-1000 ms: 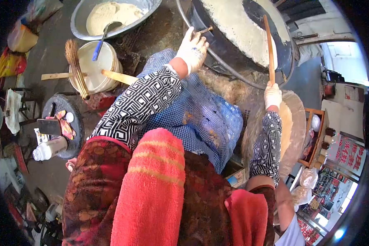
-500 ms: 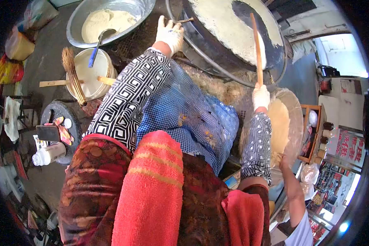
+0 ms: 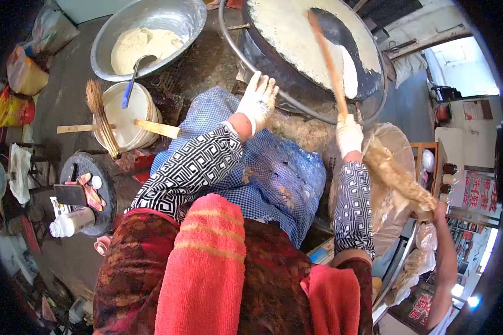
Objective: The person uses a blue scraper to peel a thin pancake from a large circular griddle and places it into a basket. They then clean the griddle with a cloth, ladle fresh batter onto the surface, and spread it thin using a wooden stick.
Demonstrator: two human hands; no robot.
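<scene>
My right hand (image 3: 349, 135), in a white glove, is closed around the near end of a long wooden batter spreader (image 3: 328, 58). The spreader reaches over a large round black griddle (image 3: 334, 29), its far part slanting to the left. Pale batter (image 3: 285, 39) coats much of the griddle around a bare dark patch. A thick white strip of batter (image 3: 349, 72) lies just right of the spreader. My left hand (image 3: 258, 103), also gloved, holds nothing; its fingers are stretched out near the metal ring (image 3: 237, 54) that runs around the griddle, above a blue checked cloth (image 3: 274, 167).
Another person's hand (image 3: 440, 211) lifts a thin tan sheet (image 3: 397, 173) from a plastic-lined round container (image 3: 391, 218) at right. At left stand a metal basin (image 3: 103, 61) of batter with a ladle (image 3: 129, 84), a white bucket (image 3: 142, 106) with a brush (image 3: 99, 111), and a stool (image 3: 103, 162).
My left hand has come down and right from the griddle's left edge. My right hand shifted slightly left and lower, tilting the spreader left. The other person has raised the tan sheet.
</scene>
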